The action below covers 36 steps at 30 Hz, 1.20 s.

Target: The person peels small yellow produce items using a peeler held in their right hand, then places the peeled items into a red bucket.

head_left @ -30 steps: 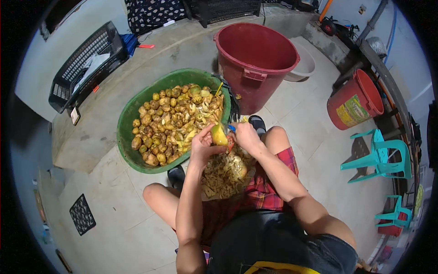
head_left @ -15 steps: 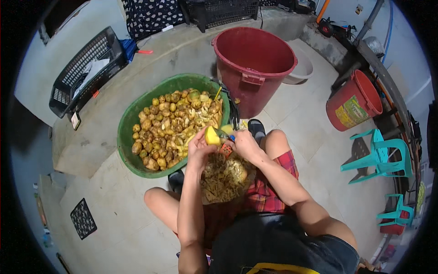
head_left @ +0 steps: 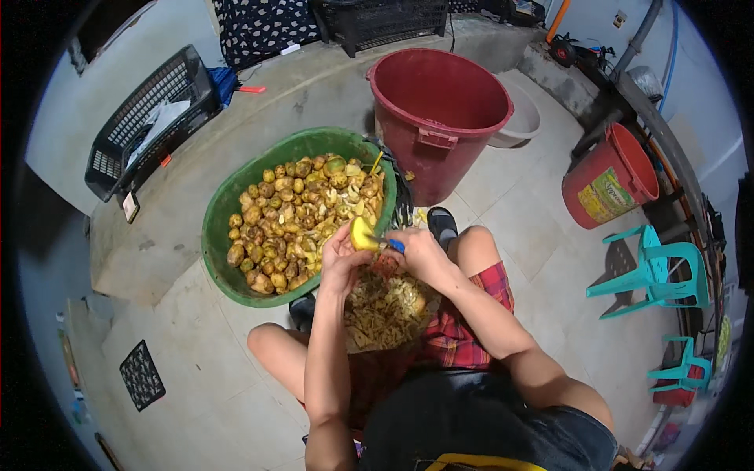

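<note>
A peeled-looking yellow fruit (head_left: 362, 232) is held in my left hand (head_left: 339, 257), its fingers curled round the far and left sides. My right hand (head_left: 425, 251) is closed on a small knife with a blue handle (head_left: 396, 246). The knife's short blade lies against the right side of the fruit. Under both hands, between my legs, is a heap of thin brownish-yellow strips (head_left: 381, 314), with a red-orange patterned item beside it. Left of my hands stands a green basin (head_left: 217, 259) of brown-yellow round fruits (head_left: 271, 228) and pale cut pieces.
A big dark-red tub (head_left: 428, 169) stands beyond the basin, with a pale basin (head_left: 518, 125) behind it. To the right are a red bucket (head_left: 581, 188) and turquoise chairs (head_left: 652, 267). A black crate (head_left: 118, 141) and a phone (head_left: 130, 206) sit at the left.
The knife has come in against the fruit, and its blue handle shows more. A yellow piece seen near my right fingers is no longer visible. My left hand has barely moved.
</note>
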### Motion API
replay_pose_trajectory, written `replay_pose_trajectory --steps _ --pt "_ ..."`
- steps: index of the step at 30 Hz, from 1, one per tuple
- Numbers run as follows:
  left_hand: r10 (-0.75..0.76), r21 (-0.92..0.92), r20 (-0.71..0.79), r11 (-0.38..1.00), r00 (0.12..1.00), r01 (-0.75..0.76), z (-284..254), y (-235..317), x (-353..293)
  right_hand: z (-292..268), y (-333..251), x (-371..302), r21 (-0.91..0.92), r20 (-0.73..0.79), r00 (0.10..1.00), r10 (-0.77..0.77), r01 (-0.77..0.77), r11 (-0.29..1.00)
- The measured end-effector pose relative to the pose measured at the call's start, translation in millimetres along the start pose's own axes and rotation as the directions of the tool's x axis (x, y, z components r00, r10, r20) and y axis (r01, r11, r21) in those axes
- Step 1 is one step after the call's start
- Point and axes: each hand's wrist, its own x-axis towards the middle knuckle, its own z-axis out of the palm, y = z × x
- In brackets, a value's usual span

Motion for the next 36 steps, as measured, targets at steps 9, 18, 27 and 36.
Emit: replay_pose_trajectory --steps 9,18,27,36 --pt "-0.023 -0.025 0.034 0.999 0.999 0.024 5.3 -2.7 -3.2 6.0 13.8 2.3 -0.085 0.019 0.987 0.162 -0.160 0.983" --pt "0.053 -0.052 -0.006 0.997 0.999 -0.053 -0.8 6.3 -3.2 -10.7 -22.0 -15.9 -0.043 0.047 0.999 -0.017 0.019 0.999" --pt "0.054 -0.002 0.011 0.999 0.998 -0.054 14.0 0.8 -4.1 5.0 19.4 11.6 -0.161 0.025 0.994 0.102 -0.097 0.982" --pt "0.146 -0.011 -0.057 0.989 0.988 -0.147 4.1 8.0 -1.7 -14.6 -21.4 0.5 -0.052 0.013 1.000 -0.022 0.023 0.998"
